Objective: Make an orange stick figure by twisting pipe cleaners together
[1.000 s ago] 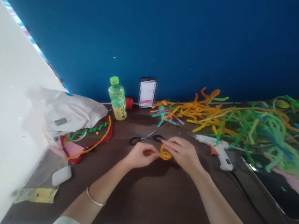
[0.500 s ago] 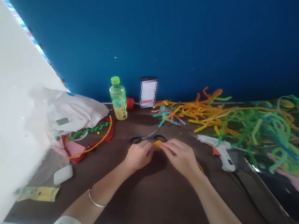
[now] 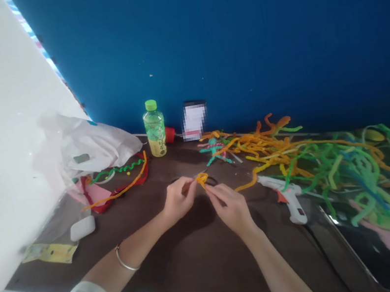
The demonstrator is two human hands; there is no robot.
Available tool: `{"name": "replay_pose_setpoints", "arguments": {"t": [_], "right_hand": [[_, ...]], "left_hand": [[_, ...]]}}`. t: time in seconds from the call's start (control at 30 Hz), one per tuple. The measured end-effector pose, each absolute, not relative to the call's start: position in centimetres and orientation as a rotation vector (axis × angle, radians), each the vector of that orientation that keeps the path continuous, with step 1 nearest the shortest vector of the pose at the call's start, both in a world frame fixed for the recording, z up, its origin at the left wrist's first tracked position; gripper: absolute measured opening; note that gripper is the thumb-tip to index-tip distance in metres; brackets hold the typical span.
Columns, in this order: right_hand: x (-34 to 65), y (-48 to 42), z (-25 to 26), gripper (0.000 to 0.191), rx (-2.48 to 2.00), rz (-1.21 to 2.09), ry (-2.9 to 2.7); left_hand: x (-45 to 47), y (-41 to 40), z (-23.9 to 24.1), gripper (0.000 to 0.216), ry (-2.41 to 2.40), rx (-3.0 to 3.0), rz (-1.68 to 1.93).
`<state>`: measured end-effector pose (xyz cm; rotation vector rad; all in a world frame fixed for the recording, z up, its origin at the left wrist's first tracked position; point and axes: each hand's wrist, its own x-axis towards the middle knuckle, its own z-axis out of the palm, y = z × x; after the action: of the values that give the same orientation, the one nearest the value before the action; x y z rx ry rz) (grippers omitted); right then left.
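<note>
Between my two hands, over the middle of the dark table, is an orange pipe cleaner (image 3: pixel 202 179) bent into a small looped shape. My left hand (image 3: pixel 180 199) pinches its left side with thumb and fingertips. From the other side my right hand (image 3: pixel 229 206) grips its lower right part, fingers closed. A length of orange pipe cleaner stretches out to the right behind the right hand. Black-handled scissors (image 3: pixel 212 181) lie just beyond the hands, largely hidden by them. Farther back sits a small teal and pink pipe-cleaner figure (image 3: pixel 213 148).
A hot glue gun (image 3: pixel 281 193) lies to the right, its cord running forward. Beyond it spreads a pile of orange and green pipe cleaners (image 3: pixel 254 145) beside a dark tablet (image 3: pixel 364 242). A tea bottle (image 3: pixel 155 131), a phone (image 3: pixel 194 120) and a white case (image 3: pixel 82 228) are also on the table.
Both hands have lifted slightly and turned, showing more of the orange loop. The pipe cleaner's long end now stretches right toward the glue gun. The scissors are more covered.
</note>
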<state>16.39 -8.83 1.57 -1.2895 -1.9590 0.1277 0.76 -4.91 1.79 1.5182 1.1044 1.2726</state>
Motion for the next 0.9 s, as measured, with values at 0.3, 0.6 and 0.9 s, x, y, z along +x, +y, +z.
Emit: {"name": "replay_pose_setpoints", "arguments": {"t": [0.3, 0.6, 0.9], "right_hand": [[16.4, -8.6, 1.0, 0.026, -1.298, 0.149, -1.929], [16.6, -8.5, 1.0, 0.025, -1.312, 0.135, -1.922], [16.7, -8.5, 1.1, 0.022, -1.302, 0.136, -1.944]], "left_hand": [[1.1, -4.3, 1.4, 0.028, 1.005, 1.073, 1.156], [1.0, -4.1, 2.0, 0.032, 0.722, 0.706, 0.91], [0.4, -3.4, 1.6, 0.019, 0.563, 0.482, 0.656]]}}
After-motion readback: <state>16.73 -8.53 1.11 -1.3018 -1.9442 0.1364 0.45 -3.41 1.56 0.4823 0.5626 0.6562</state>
